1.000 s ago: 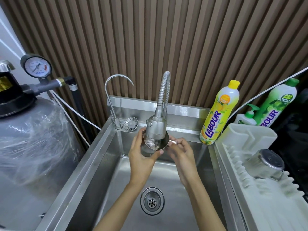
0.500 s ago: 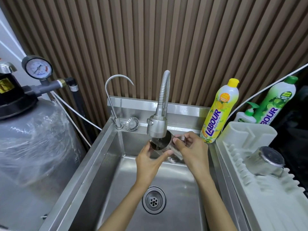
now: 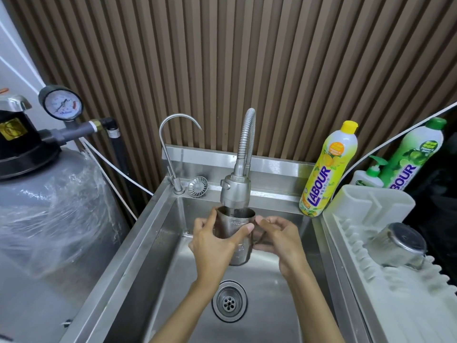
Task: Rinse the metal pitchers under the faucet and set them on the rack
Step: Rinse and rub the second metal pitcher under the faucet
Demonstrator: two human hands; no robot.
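Now-upright pitcher, rim just under faucet

A steel pitcher stands upright over the sink basin with its open mouth just under the faucet, a flexible ribbed neck ending in a stout cylindrical spray head. Its brushed wall carries embossed measuring marks, and its loop handle points right. The left hand wraps its body; the right hand grips the handle. Whether water is flowing cannot be told. A second pitcher lies tipped over on the white plastic rack to the right of the sink, its round base turned up toward the camera, resting among the rack's ribs.
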